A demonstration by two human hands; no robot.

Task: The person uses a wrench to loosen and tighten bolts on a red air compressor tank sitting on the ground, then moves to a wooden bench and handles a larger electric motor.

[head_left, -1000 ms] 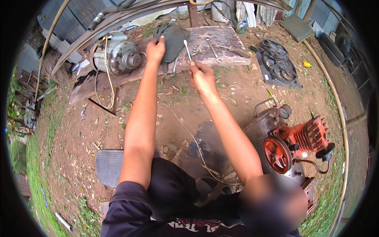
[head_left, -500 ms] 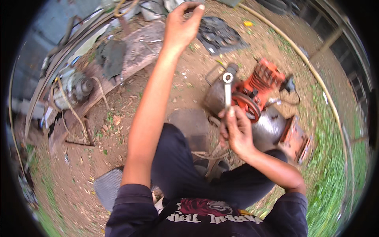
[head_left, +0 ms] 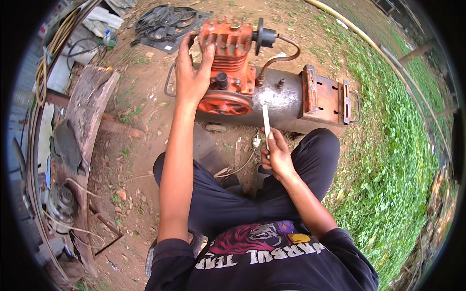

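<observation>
While we are looking down in the head view, our left hand point(head_left: 193, 77) is resting open against the red pump point(head_left: 230, 51), already mounted on its tank point(head_left: 284, 99); our right hand point(head_left: 279, 154) is gripping a wrench point(head_left: 266, 122), visibly turning nothing yet.

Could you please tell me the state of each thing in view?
Left hand: open, against the compressor pump
Right hand: closed around the wrench
Wrench: held; contact with the air tank unclear
Compressor pump: mounted on the air tank
Air tank: lying horizontal
Curved pipe: attached at its lower end
Fan assembly: lying flat
Electric motor: resting on the bench
Dark cloth: draped on the bench
</observation>
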